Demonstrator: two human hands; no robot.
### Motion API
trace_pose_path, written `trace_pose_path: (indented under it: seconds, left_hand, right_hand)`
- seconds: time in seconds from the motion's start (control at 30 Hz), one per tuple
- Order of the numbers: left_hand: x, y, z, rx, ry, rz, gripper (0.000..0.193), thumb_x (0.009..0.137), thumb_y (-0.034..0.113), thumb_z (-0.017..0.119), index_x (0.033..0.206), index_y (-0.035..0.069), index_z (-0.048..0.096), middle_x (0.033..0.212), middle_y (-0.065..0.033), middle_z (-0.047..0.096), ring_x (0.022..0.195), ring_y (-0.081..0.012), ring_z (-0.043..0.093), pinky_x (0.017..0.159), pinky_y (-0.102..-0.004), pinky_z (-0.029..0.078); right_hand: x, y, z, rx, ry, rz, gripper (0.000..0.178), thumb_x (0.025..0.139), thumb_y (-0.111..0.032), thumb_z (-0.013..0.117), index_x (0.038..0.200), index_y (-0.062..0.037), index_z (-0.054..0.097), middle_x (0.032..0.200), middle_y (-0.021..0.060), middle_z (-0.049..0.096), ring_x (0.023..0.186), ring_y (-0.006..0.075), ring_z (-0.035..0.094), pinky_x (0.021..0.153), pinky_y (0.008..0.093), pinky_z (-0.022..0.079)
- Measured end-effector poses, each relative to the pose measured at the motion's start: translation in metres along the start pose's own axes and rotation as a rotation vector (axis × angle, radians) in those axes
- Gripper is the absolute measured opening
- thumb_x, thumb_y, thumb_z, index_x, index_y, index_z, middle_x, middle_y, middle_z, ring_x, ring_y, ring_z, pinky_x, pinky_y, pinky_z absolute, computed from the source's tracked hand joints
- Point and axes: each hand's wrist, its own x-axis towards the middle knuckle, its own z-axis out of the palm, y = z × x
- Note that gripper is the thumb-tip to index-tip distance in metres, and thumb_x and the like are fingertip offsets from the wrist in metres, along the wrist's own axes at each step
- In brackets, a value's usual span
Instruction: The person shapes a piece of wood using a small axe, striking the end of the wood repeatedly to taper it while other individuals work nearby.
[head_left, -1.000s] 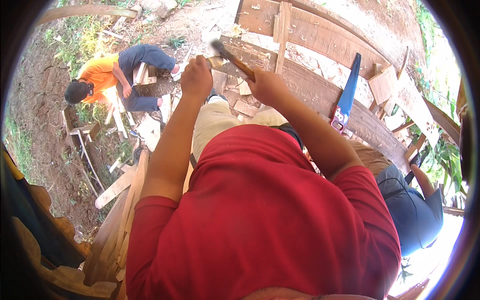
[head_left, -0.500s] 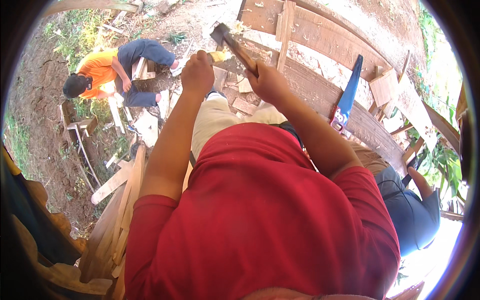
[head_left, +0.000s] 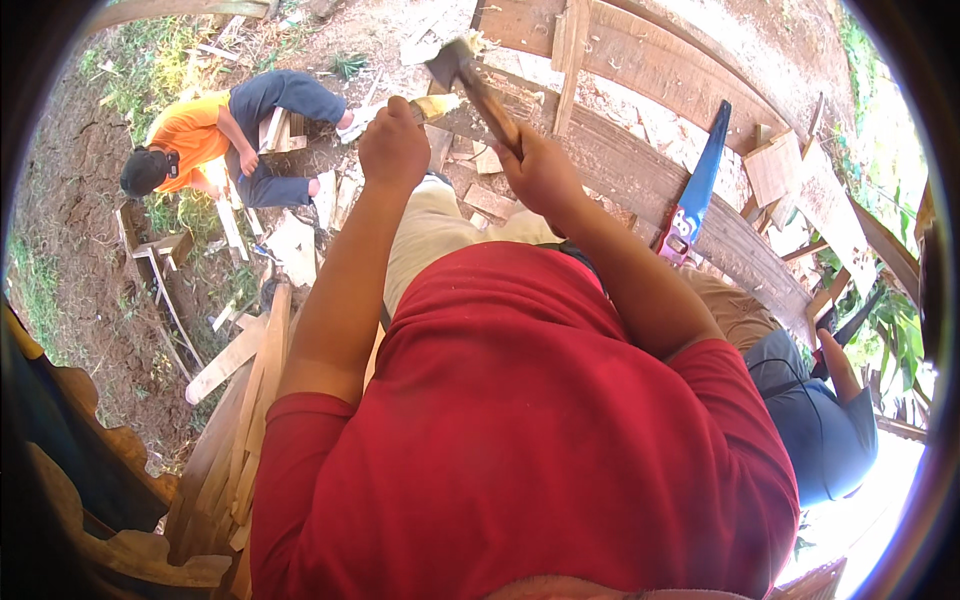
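My right hand [head_left: 543, 172] is wrapped round the wooden handle of a hatchet [head_left: 490, 105]. Its dark, broad metal head is raised up and to the left, above a pale yellow piece of wood [head_left: 437, 106]. That piece is gripped in the fist of my left hand [head_left: 394, 148], and its end sticks out to the right. The hatchet head appears apart from the wood. Most of the held piece is hidden by my fingers.
A handsaw [head_left: 697, 190] with a blue blade lies on a long plank [head_left: 610, 160] at the right. A person in an orange shirt [head_left: 195, 135] sits at the far left; another person [head_left: 815, 430] is close on my right. Boards [head_left: 225, 440] are stacked at my left.
The hatchet head has shifted slightly up and to the right. My left hand keeps its hold on the wood, almost in the same place.
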Motion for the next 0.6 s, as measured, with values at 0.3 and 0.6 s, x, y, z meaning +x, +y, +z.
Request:
trace_pose_path:
  seconds: [0.3, 0.6]
  left_hand:
    - [-0.005, -0.001, 0.003, 0.026, 0.034, -0.075, 0.029, 0.097, 0.021, 0.068, 0.112, 0.000, 0.055, 0.110, -0.0235, 0.071, 0.102, -0.0432, 0.073, 0.090, -0.0546, 0.057]
    - [0.001, -0.009, 0.007, 0.042, 0.039, -0.070, 0.031, 0.097, 0.022, 0.068, 0.113, 0.000, 0.054, 0.112, -0.0228, 0.070, 0.105, -0.0419, 0.072, 0.090, -0.0553, 0.057]
  right_hand:
    - [-0.001, -0.016, -0.022, 0.157, 0.029, 0.079, 0.043, 0.106, -0.042, 0.063, 0.121, -0.0025, 0.066, 0.099, 0.0259, 0.076, 0.094, 0.0483, 0.072, 0.087, 0.0572, 0.055]
    - [0.010, -0.022, -0.012, -0.017, -0.026, -0.030, 0.038, 0.106, -0.040, 0.063, 0.113, -0.0029, 0.064, 0.097, 0.0258, 0.075, 0.092, 0.0497, 0.071, 0.082, 0.0577, 0.055]
